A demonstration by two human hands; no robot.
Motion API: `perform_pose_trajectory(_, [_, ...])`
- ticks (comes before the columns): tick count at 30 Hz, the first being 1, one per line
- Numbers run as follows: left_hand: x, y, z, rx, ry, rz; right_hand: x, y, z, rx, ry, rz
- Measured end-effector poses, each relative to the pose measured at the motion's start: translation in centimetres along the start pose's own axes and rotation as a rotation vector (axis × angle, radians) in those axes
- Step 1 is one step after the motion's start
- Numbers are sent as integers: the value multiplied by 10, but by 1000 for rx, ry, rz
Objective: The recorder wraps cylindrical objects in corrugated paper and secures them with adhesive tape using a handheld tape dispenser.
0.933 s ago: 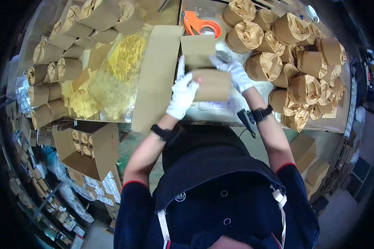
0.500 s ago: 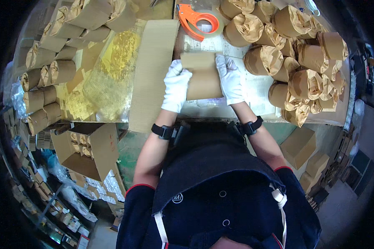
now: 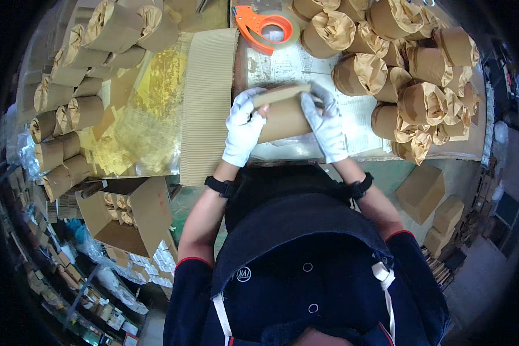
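Observation:
Between my two white-gloved hands is a brown cardboard wrap, bent into a rounded shape, with its far edge raised as a flap. My left hand grips its left end, and a bare fingertip shows through the glove. On the other end my right hand has its fingers bent round the upper corner. Whether anything lies inside the wrap is hidden. Just left of my left hand lies a ribbed corrugated cardboard strip. Beyond my hands an orange tape dispenser with a tape roll rests on printed paper.
Several brown paper-stuffed cardboard rolls crowd the table's right side. More rolls are stacked at the left, beside a yellow-stained surface. An open carton holding rolls stands below the table's left front edge. Another carton is at lower right.
The wrap was flatter before; its far edge is now lifted and folded over. Both hands have turned inward, the right hand's fingers curling over the corner. The view has shifted slightly.

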State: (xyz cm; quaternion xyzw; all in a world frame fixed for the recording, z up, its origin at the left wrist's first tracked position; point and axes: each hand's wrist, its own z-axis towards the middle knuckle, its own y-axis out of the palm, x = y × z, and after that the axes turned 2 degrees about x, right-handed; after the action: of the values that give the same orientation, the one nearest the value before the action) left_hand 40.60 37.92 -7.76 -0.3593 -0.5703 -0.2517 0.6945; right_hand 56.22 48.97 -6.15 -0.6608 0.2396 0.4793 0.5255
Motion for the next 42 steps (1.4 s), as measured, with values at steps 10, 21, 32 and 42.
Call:
perform_pose_trajectory(10, [-3,-15,37,-185,-437,-218,-12,15,5,115,-344,-244])
perform_pose_trajectory(21, [-3,-2,12,-67,-257,61,-21,38,38,216,-331,-319])
perform_pose_trajectory(32, [16,-16,-9,-273,358,464,39,38,74,-68,-355,-389])
perform_pose_trajectory(42, [36,28,-24,-222,-77,743,-44,87,161,-328,-737,-1156])
